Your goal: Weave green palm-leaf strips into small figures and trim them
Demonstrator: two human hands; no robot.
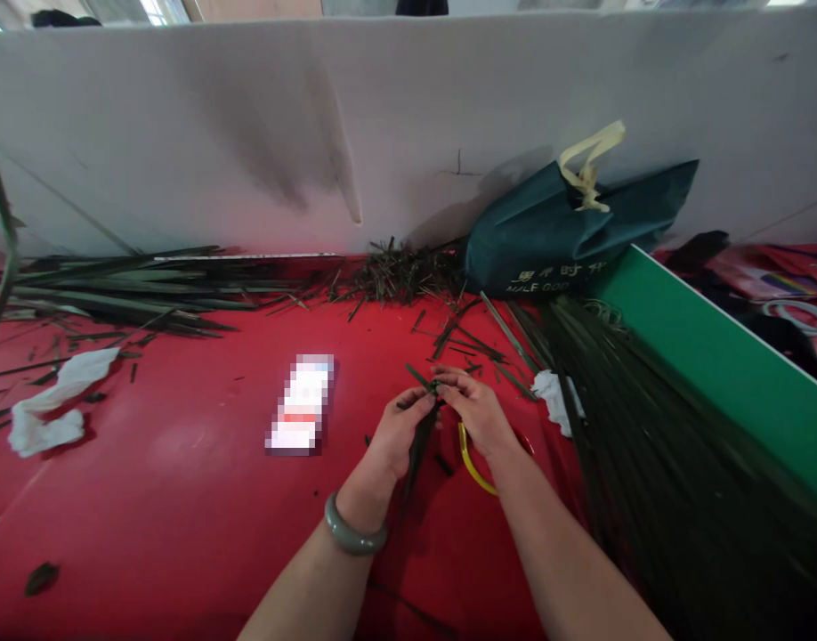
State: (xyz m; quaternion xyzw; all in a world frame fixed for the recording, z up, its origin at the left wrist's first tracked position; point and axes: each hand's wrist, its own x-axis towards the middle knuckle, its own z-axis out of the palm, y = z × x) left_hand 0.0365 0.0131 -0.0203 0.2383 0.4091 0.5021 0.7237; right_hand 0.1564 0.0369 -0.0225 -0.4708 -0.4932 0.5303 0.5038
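My left hand (399, 432) and my right hand (476, 411) meet over the red table (182, 499), both pinched on a dark green leaf strip (423, 425) that hangs down between them. The fingertips of both hands close on its folded top end. A grey-green bangle (352, 534) circles my left wrist. Under my right wrist lies a yellow-handled tool (472, 467), partly hidden.
Long green leaves (128, 289) lie at the back left, and a large dark bundle (662, 472) runs down the right. Cut scraps (399, 271) pile by the white wall. Also here: a teal bag (569, 227), a green board (715, 365), white cloths (54, 401), a blurred card (302, 405).
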